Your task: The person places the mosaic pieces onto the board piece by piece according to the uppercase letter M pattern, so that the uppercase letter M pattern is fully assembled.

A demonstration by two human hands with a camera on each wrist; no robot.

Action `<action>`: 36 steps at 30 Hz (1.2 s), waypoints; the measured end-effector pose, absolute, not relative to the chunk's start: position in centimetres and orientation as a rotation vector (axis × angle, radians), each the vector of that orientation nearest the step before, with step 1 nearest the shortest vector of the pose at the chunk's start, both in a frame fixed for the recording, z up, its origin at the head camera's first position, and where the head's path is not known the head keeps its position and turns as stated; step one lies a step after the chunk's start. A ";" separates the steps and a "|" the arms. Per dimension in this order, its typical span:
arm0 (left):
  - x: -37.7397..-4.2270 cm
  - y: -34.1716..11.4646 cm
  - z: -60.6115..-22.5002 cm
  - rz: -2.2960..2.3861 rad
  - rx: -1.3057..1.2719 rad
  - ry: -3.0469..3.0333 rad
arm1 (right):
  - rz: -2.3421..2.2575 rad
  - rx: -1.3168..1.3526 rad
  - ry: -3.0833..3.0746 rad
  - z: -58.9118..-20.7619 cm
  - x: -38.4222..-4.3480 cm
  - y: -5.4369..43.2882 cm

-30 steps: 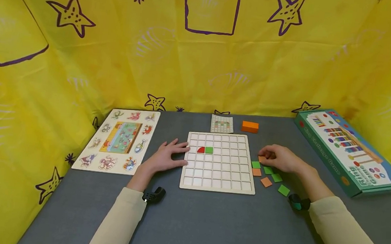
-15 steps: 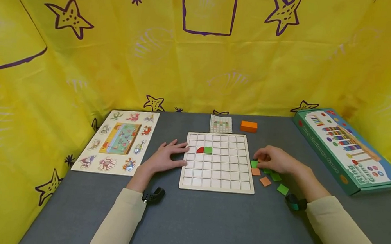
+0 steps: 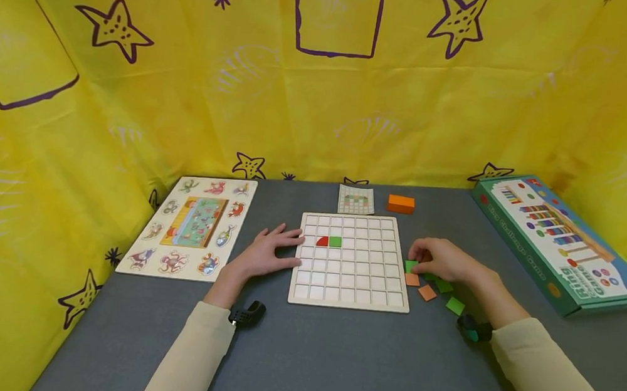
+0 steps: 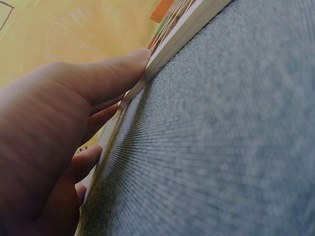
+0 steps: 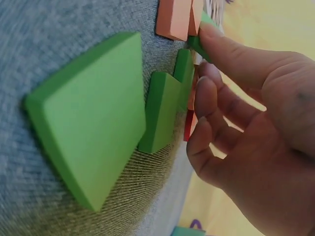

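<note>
- head view: the board (image 3: 349,288) is taken as landmark; it bears a red piece (image 3: 322,242) and a green square (image 3: 335,241), side by side.
- head view: loose tiles (image 3: 427,293), orange and green, lie right of the board; the pattern card (image 3: 356,199) and orange block (image 3: 401,204) lie beyond its far edge.
- head view: left hand (image 3: 269,253) has fingers extended and spread, tips touching the board's left edge; right hand (image 3: 444,259) is bent over the tiles beside its right edge.
- head view: judged step, picking out a tile; the next move would call for a secure pinch and a lift clear of its neighbours.
- head view, against one second ago: right hand sits slightly nearer the board; the orange tile then showing at its fingertips is out of sight. left hand and both pieces on the board unchanged.
- left wrist view: thumb lies along the board's edge, grasping nothing.
- right wrist view: fingers curled, thumb touching a green tile (image 5: 197,47); whether it is gripped cannot be told.
</note>
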State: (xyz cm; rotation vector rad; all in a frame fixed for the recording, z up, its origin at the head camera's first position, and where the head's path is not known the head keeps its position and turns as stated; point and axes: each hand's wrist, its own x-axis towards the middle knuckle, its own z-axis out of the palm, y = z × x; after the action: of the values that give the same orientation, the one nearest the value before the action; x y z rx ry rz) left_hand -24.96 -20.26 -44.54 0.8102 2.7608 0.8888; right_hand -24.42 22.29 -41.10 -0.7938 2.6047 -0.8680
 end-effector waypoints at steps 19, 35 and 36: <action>-25.0 -20.2 -44.7 0.885 0.809 2.772 | -1.007 -0.718 2.599 -40.7 -25.6 22.0; -25.1 -20.2 -44.8 0.873 0.789 2.780 | -1.019 -0.728 2.587 -40.2 -26.6 19.6; -25.1 -20.2 -44.7 0.871 0.788 2.781 | -1.014 -0.718 2.585 -40.3 -26.6 19.8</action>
State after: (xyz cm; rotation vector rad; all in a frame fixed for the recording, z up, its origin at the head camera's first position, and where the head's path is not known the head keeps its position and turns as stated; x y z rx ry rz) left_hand -25.07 -20.21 -44.75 0.7884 2.7810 0.8709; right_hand -26.61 19.77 -40.33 -0.7178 2.5854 -1.0141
